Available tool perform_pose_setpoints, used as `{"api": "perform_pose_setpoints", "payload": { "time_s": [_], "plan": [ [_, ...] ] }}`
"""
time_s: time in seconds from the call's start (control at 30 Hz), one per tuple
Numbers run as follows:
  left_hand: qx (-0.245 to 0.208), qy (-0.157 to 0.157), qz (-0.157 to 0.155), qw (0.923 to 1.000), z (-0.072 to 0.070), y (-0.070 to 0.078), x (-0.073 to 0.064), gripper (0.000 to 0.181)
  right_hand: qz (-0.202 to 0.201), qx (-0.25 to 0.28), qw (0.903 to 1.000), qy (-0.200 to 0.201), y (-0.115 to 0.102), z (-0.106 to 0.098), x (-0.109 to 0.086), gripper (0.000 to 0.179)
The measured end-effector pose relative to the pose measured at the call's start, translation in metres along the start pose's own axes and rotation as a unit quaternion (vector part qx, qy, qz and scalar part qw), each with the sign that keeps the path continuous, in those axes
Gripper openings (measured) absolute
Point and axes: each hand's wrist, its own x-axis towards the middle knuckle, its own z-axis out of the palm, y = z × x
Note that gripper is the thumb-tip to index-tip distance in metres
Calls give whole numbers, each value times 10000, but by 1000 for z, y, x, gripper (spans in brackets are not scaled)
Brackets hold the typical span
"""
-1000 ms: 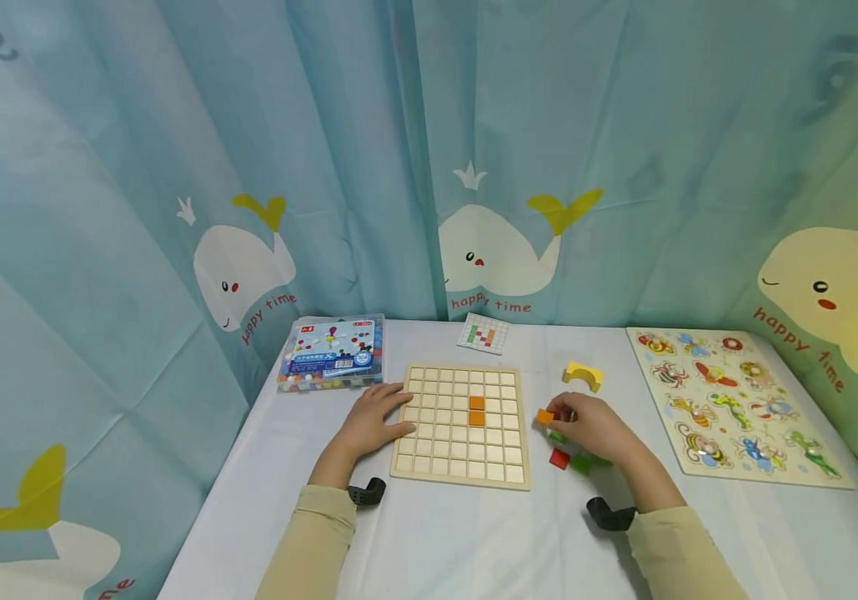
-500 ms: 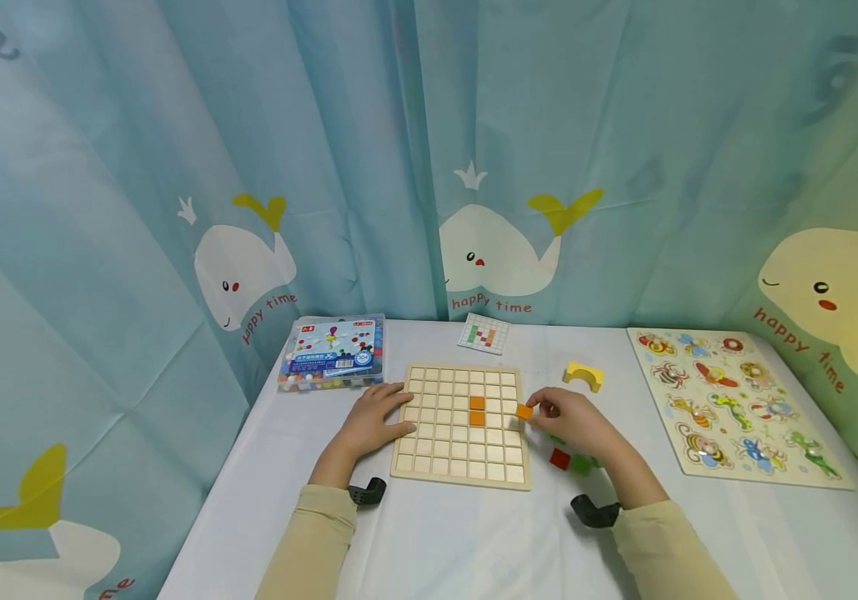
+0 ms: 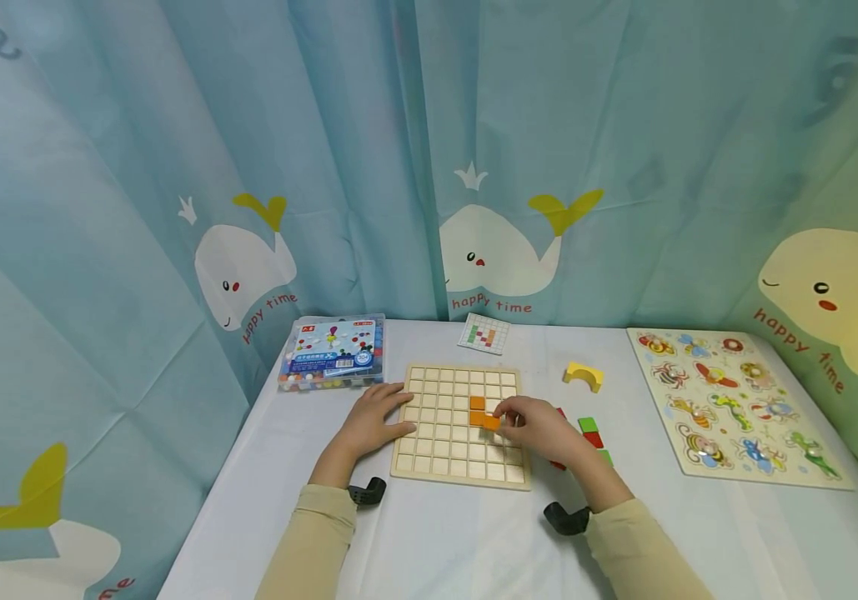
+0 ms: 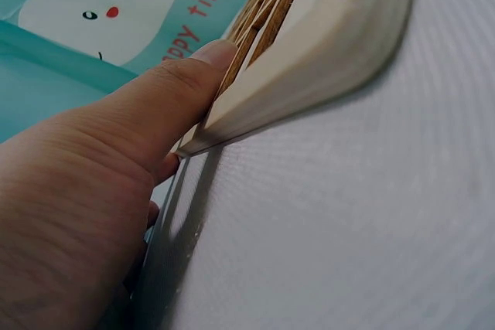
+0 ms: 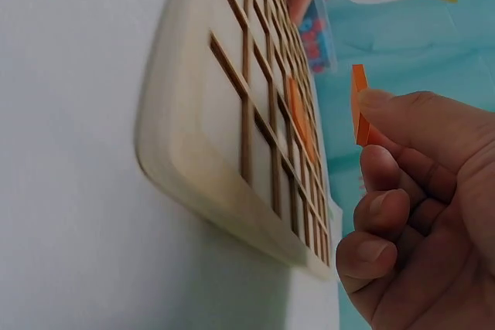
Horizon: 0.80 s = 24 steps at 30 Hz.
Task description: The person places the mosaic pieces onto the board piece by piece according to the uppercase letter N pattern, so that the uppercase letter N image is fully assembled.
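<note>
A wooden grid board (image 3: 460,482) lies on the table with two orange tiles (image 3: 477,403) set in neighbouring cells, one in front of the other. My left hand (image 3: 370,422) rests at the board's left edge; in the left wrist view its thumb (image 4: 174,83) lies on the rim (image 4: 309,86). Between thumb and forefinger my right hand (image 3: 549,432) pinches another orange tile (image 3: 492,423), over the cells just right of the front tile. The right wrist view shows this pinched tile (image 5: 360,106) on edge, apart from the board.
Loose green (image 3: 587,425) and red tiles (image 3: 592,438) lie right of the board, partly behind my right forearm. Around them are a yellow arch block (image 3: 583,376) and an insect puzzle board (image 3: 744,408). A pattern card (image 3: 484,333) and a plastic box (image 3: 333,354) lie farther back.
From the loose tiles, my right hand has moved left over the board, carrying the orange tile. This uncovers some green and red tiles. My left hand stays in place.
</note>
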Motion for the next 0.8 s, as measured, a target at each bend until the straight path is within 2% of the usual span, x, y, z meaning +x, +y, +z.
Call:
{"api": "perform_pose_setpoints", "payload": {
  "time_s": [0.2,0.47,0.8],
  "plan": [
    [-43,8,30,10000,0,0,0,65,196,8,9996,-178,-7,10,4,13],
    [9,-36,-25,10000,0,-1,0,66,223,-24,9992,-322,-6,20,10,12],
    [13,-7,14,10000,0,-1,0,66,249,-115,9994,-187,-7,27,10,12]
  ]
}}
